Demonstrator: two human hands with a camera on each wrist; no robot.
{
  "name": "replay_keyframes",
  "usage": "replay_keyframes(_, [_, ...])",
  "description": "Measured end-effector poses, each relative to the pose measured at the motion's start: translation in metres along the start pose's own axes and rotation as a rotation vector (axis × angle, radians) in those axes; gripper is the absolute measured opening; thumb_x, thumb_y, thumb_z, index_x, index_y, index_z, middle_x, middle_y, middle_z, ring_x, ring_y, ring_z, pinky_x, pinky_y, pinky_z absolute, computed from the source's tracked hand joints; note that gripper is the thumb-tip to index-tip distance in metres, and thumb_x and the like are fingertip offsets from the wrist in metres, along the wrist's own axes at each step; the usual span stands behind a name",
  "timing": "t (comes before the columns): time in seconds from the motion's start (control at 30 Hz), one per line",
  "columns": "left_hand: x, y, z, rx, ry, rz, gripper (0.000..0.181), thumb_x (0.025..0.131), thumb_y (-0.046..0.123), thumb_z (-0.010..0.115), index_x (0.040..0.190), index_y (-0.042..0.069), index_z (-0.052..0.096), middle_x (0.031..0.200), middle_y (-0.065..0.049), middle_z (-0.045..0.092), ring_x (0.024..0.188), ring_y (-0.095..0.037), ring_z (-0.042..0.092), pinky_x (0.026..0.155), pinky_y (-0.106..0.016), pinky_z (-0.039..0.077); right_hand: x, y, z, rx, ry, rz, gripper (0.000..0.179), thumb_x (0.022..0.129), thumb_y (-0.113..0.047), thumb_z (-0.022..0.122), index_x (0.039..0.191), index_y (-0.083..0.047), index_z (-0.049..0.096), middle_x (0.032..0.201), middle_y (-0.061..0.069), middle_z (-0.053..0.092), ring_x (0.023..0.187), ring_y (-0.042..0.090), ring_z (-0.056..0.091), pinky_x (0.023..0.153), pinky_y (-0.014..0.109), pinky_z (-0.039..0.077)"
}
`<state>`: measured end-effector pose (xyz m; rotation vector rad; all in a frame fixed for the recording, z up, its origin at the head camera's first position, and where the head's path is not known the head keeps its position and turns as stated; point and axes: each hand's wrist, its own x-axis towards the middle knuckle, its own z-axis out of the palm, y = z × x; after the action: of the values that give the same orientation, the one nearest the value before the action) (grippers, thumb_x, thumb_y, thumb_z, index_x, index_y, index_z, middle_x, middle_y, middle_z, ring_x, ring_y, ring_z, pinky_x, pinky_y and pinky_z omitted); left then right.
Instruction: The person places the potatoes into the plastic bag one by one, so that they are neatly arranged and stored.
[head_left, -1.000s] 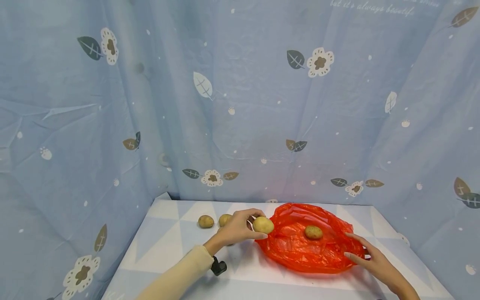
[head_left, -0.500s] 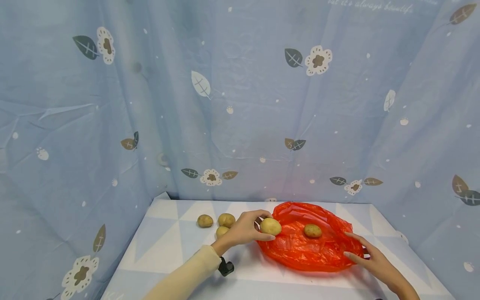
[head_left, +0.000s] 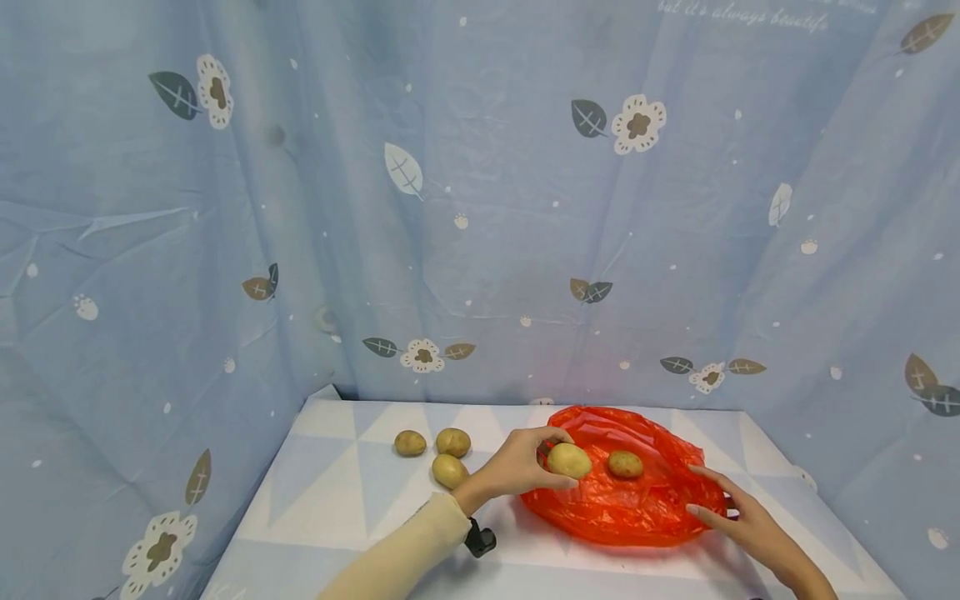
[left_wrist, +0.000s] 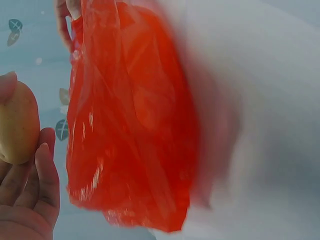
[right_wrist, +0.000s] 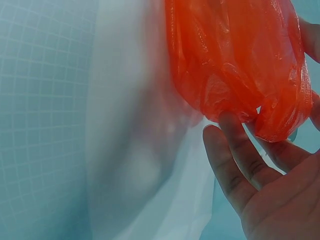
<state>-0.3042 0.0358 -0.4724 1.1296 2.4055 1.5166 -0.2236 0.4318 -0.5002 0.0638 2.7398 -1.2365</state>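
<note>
In the head view, my left hand (head_left: 521, 462) grips a pale yellow potato (head_left: 569, 461) between thumb and fingers, over the left part of a red plastic bag (head_left: 622, 508). The left wrist view shows the same potato (left_wrist: 19, 125) beside the bag (left_wrist: 135, 115). A smaller potato (head_left: 625, 464) lies inside the spread bag. At the bag's right edge, my right hand (head_left: 750, 521) holds the rim, its thumb and index finger over the plastic. Other fingers (right_wrist: 245, 155) lie against the bag's outside in the right wrist view.
Three more potatoes lie on the table left of my left hand: a left one (head_left: 410, 442), a back one (head_left: 453, 442) and a front one (head_left: 449, 472). The patterned white-and-blue table (head_left: 322, 500) meets a blue curtain (head_left: 495, 250) behind.
My left hand has carried its potato rightward, from the bag's left edge to over the bag, uncovering the potatoes behind it. My right hand stays at the bag's rim.
</note>
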Motion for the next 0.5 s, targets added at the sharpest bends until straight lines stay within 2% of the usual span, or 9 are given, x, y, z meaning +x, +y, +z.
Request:
replay_keyframes(0.17, [0.010,0.002,0.014,0.020,-0.016,-0.012,0.045,0.079,0.028,0.092,0.116,0.022,0.068,0.104,0.013,0.064,0.086,-0.002,0.060,0.075,-0.020,0.054,0.000,0.003,0.001,0.002,0.004,-0.022,0.073,0.099,-0.031,0.070,0.159,-0.011,0.034,0.151,0.028,0.041,0.112,0.032,0.055,0.079,0.038,0.052])
replay_keyframes(0.33, [0.018,0.005,0.026,0.056,0.002,-0.028,0.045,0.077,0.030,0.093,0.115,0.023,0.068,0.105,0.016,0.064,0.090,0.000,0.057,0.077,-0.019,0.051,0.000,0.003,0.001,-0.001,0.002,-0.026,0.072,0.100,-0.032,0.069,0.159,-0.011,0.034,0.152,0.028,0.040,0.112,0.032,0.055,0.079,0.038,0.052])
replay_keyframes(0.5, [0.025,0.009,0.036,0.065,0.007,-0.038,0.044,0.077,0.033,0.093,0.111,0.026,0.067,0.104,0.017,0.063,0.086,0.000,0.058,0.073,-0.018,0.052,0.001,0.000,0.002,-0.001,-0.003,-0.004,0.074,0.099,-0.035,0.070,0.158,-0.011,0.034,0.152,0.028,0.040,0.113,0.033,0.054,0.079,0.038,0.053])
